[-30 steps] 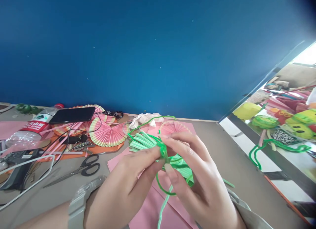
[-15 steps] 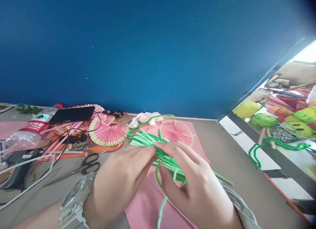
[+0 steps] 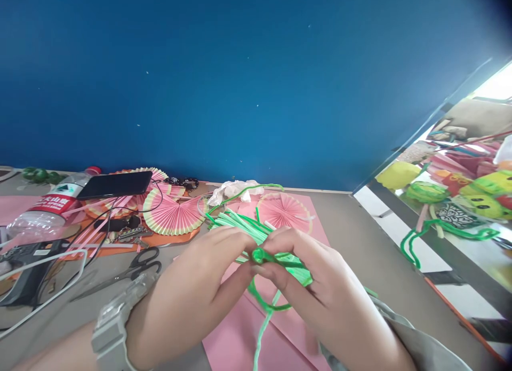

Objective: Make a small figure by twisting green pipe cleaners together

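Note:
Both hands meet at the middle of the view, fingertips nearly touching. My left hand (image 3: 200, 285) pinches a small coiled green pipe-cleaner piece (image 3: 258, 255) from the left, and my right hand (image 3: 316, 280) grips it from the right. Green strands loop down from this piece, and a paler green strand (image 3: 262, 333) hangs toward the front edge of the view. Behind and below the fingers lies a bundle of light green pipe cleaners (image 3: 236, 220), partly hidden by my hands. Pink paper sheets (image 3: 236, 328) lie underneath.
Black scissors (image 3: 140, 264) lie left of my left hand. Farther left are a pink folded fan (image 3: 176, 213), a phone (image 3: 116, 184) and a plastic bottle (image 3: 50, 208). White crumpled tissue (image 3: 234, 191) sits by the blue wall (image 3: 256, 88). Colourful plush items (image 3: 480, 200) are at the right.
My hands have come together around the coiled green piece, which now shows end-on between the fingertips. My right fingers have drawn back from over the bundle, and a green loop now hangs lower.

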A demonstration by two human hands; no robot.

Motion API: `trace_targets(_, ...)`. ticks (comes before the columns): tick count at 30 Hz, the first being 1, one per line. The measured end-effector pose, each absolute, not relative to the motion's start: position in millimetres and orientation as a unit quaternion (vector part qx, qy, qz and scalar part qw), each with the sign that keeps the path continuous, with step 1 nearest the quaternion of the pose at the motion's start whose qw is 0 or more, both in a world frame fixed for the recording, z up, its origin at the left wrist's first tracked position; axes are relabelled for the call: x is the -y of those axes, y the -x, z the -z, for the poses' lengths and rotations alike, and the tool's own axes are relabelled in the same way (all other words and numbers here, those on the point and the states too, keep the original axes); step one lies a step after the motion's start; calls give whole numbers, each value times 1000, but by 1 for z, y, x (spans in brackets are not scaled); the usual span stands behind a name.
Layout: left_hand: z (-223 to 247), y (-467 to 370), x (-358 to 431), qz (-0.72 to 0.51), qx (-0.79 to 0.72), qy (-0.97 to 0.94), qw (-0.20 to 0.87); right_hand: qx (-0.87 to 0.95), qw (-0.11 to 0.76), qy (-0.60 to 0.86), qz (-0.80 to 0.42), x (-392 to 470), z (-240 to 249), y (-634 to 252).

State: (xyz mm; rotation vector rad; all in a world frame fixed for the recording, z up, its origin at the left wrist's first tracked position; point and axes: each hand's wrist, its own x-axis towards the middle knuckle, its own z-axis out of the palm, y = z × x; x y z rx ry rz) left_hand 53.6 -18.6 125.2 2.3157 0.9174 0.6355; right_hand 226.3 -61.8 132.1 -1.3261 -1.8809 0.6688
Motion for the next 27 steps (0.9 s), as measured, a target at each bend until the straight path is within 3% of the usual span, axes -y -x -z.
trace_targets(10,-137,-51,20,-187,-325,-832,409,685,342,521,-376,62,-140,-231)
trace_targets(16,-135,-50,18,-218,-295,-829,422,724,317,513,-334,62,-142,-233)
trace_targets(21,-135,-44,13,-202,-235,-797,519,776,303,471,-291,68,-149,-238)
trace_targets(24,-133,-44,12,-193,-256,-815,483,791,300,459,-271,70,-152,-241)
trace_targets(27,-131,-44,13,-242,-225,-875,353,786,292,473,-272,71,-154,-242)
